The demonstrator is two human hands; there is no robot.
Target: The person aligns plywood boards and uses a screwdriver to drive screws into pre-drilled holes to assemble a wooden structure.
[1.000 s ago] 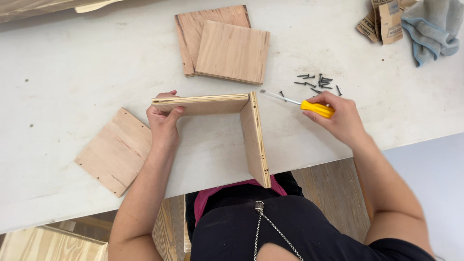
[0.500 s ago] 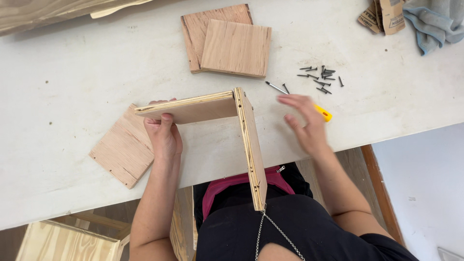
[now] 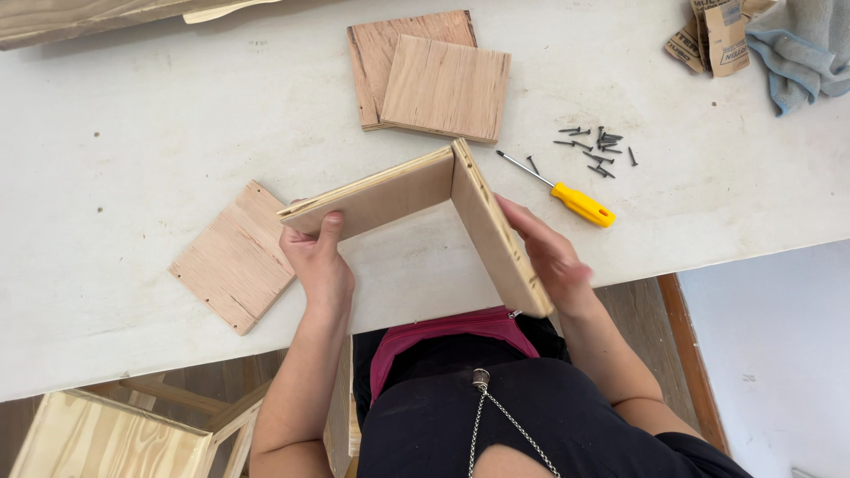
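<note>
Two plywood boards joined at a right angle [image 3: 403,190] stand on edge on the white table [image 3: 133,150]. My left hand [image 3: 319,257] grips the left end of the far board, thumb on its inner face. My right hand [image 3: 544,252] lies flat against the outer face of the right board [image 3: 496,230], which reaches past the table's near edge. A yellow-handled screwdriver [image 3: 567,196] lies on the table just right of my right hand, apart from it.
Several dark screws [image 3: 595,146] lie scattered beyond the screwdriver. Two stacked plywood squares [image 3: 438,80] sit at the back, one loose square [image 3: 235,257] at the left. A grey cloth [image 3: 797,49] and brown paper packets [image 3: 713,35] lie far right. A wooden frame [image 3: 106,438] stands below left.
My right hand let go of the screwdriver, which now lies on the table, and moved onto the right board. The joined boards have turned slightly anticlockwise.
</note>
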